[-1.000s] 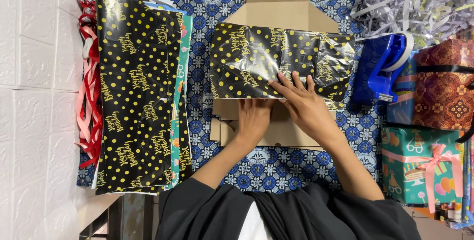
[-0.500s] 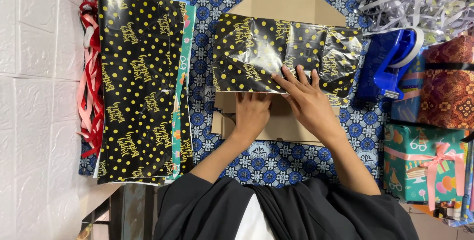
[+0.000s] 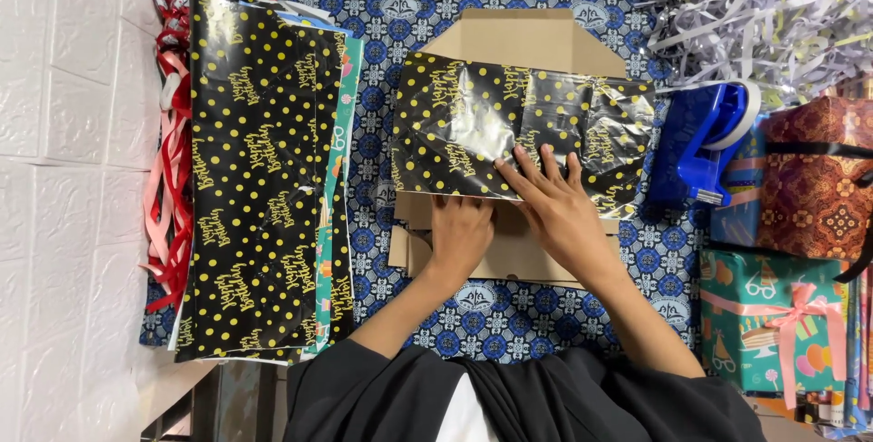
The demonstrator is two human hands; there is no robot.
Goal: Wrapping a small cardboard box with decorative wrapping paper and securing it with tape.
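both hands [image 3: 509, 224] flat, open on black wrapping paper [image 3: 518, 128]; blue tape dispenser [image 3: 700, 146] beside — gift boxes [image 3: 800, 251] right

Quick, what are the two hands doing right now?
Left hand: fingers curled, pressing on the cardboard box, gripping nothing that shows.
Right hand: open and flat, fingers spread on the black dotted wrapping paper.
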